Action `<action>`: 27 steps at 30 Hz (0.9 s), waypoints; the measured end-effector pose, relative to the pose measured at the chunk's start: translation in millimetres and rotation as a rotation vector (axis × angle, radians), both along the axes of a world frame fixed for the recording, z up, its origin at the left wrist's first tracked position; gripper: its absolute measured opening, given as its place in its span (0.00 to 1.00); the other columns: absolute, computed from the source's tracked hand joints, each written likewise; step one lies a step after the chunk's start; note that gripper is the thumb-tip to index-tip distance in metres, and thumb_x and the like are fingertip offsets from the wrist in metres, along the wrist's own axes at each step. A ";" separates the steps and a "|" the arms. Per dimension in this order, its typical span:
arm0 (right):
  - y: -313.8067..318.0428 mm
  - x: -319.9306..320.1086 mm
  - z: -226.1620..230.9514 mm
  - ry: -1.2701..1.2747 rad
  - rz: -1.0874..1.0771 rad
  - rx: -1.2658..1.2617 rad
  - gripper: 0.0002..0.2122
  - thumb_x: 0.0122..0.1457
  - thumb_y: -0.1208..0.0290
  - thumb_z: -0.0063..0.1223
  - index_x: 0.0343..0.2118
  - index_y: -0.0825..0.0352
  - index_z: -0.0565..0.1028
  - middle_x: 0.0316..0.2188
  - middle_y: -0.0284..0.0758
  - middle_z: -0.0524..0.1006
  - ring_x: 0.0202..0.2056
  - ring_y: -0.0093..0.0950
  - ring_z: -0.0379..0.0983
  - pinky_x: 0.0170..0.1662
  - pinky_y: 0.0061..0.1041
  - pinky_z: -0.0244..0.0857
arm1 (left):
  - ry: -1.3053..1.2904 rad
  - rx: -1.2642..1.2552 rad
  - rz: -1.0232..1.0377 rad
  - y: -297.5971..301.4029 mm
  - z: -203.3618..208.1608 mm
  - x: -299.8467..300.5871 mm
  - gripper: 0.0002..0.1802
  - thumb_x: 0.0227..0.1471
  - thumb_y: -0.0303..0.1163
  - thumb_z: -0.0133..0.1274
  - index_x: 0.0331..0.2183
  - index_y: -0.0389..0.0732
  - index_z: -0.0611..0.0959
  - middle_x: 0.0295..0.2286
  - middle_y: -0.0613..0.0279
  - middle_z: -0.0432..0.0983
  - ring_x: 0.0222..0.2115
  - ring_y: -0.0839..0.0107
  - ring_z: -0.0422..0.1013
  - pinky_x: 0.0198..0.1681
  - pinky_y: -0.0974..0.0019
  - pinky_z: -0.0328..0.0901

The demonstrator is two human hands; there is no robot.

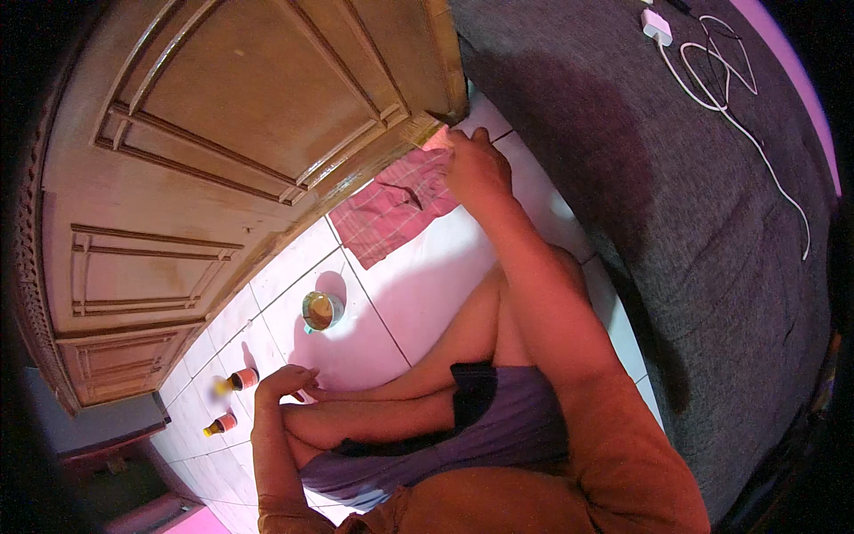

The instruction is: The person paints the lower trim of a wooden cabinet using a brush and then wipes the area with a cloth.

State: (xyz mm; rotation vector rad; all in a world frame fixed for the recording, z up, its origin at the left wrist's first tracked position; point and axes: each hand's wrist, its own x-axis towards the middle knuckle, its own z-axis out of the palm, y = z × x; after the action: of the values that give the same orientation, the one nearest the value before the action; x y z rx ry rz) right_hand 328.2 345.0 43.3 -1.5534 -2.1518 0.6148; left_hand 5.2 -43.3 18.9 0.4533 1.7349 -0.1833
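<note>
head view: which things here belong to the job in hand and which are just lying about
Seem part of the job:
brush, held in the right hand
wooden panel beside it
cup of brownish liquid
pinkish cloth
perhaps the bigger bottle and smaller bottle

Probably just lying about:
white charger
its cable

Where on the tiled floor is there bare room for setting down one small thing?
The widest bare patch of floor lies between the cup, the pink cloth and the legs. A narrower strip runs between the right forearm and the grey fabric. Crowded places are beside the left hand, near two bottles, and at the right hand, beside the cloth.
</note>
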 end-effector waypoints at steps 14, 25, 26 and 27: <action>0.4 11.4 9.4 0.167 0.029 -0.164 0.11 0.57 0.70 0.45 0.42 0.62 0.74 0.41 0.48 0.74 0.41 0.45 0.73 0.44 0.42 0.67 | 0.023 -0.054 -0.035 3.4 -1.6 2.1 0.30 0.58 0.52 0.44 0.37 0.31 0.80 0.33 0.53 0.78 0.32 0.62 0.76 0.31 0.62 0.75; 2.5 -5.6 -6.6 0.282 -0.048 -0.241 0.13 0.63 0.65 0.38 0.40 0.68 0.73 0.37 0.51 0.75 0.40 0.51 0.71 0.44 0.44 0.64 | 0.029 -0.021 -0.050 0.6 -6.4 -2.2 0.31 0.58 0.53 0.44 0.38 0.30 0.79 0.34 0.52 0.78 0.32 0.61 0.76 0.30 0.63 0.75; 0.0 -5.5 -8.0 0.281 -0.046 -0.240 0.13 0.63 0.65 0.38 0.40 0.68 0.73 0.37 0.51 0.75 0.40 0.51 0.71 0.44 0.44 0.64 | 0.029 -0.020 -0.048 -2.5 -8.9 -3.7 0.31 0.58 0.53 0.44 0.38 0.30 0.79 0.34 0.52 0.78 0.32 0.61 0.76 0.30 0.63 0.75; -1.4 -4.1 -6.4 0.274 -0.070 -0.199 0.13 0.62 0.65 0.38 0.40 0.68 0.73 0.36 0.52 0.75 0.40 0.51 0.71 0.43 0.45 0.64 | 0.035 -0.024 -0.055 -1.4 -7.4 -2.4 0.31 0.58 0.53 0.44 0.38 0.29 0.79 0.34 0.52 0.78 0.33 0.61 0.76 0.30 0.63 0.75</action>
State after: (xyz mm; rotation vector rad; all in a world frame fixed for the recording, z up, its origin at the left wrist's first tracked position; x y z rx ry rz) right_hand 324.1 343.6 36.9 -1.5336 -1.8721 0.9820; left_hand 2.8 -44.8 11.5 0.4829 1.7539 -0.2528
